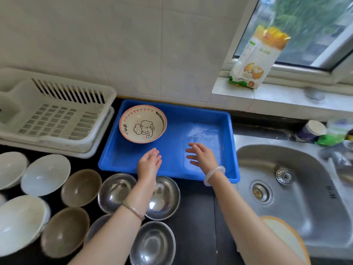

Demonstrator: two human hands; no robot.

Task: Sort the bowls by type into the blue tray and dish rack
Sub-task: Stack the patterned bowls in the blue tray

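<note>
A blue tray [208, 119] lies on the dark counter with one elephant-print bowl [142, 123] in its far left corner. The white dish rack [57, 113] stands to its left with nothing in it. Both hands hover over the tray's near part: my left hand [149, 163] and my right hand [201, 156], fingers apart, holding nothing. On the counter nearer me sit several steel bowls [116, 192], two brown bowls [81, 187] and several white bowls [45, 175]. My left forearm covers part of one steel bowl [166, 197].
A steel sink [298, 190] lies right of the tray. A food package [256, 58] leans on the window sill. Jars and a green item [324, 134] stand behind the sink. An orange-rimmed dish [286, 236] sits at the sink's near edge.
</note>
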